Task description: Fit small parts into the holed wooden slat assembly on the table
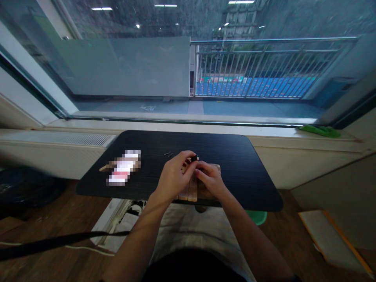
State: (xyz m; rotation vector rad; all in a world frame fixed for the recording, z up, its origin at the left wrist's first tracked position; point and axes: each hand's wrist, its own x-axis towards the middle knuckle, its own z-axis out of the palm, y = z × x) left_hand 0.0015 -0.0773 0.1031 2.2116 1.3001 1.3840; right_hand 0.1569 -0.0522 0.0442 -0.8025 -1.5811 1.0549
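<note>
My left hand (pixel 175 174) is closed in a pinch, thumb and forefinger around a small black object (pixel 194 158) whose kind I cannot make out. Fingertips of my right hand (pixel 212 179) press together right beside it; what they hold, if anything, is hidden. Under both hands lies a wooden piece with light strips (pixel 192 192) at the near edge of the black table (pixel 235 156). My hands cover much of this wood. A few thin dark pieces like screws or nails (pixel 168 154) lie just beyond my left hand.
On the table's left lies a blurred-out bright rectangle (pixel 125 168) with a wooden stick (pixel 103 168) jutting from it. Beyond the table run a window sill (pixel 188 126) and a radiator (pixel 73 139). A green cloth (pixel 320 131) rests on the sill; a green basin (pixel 257 217) shows below.
</note>
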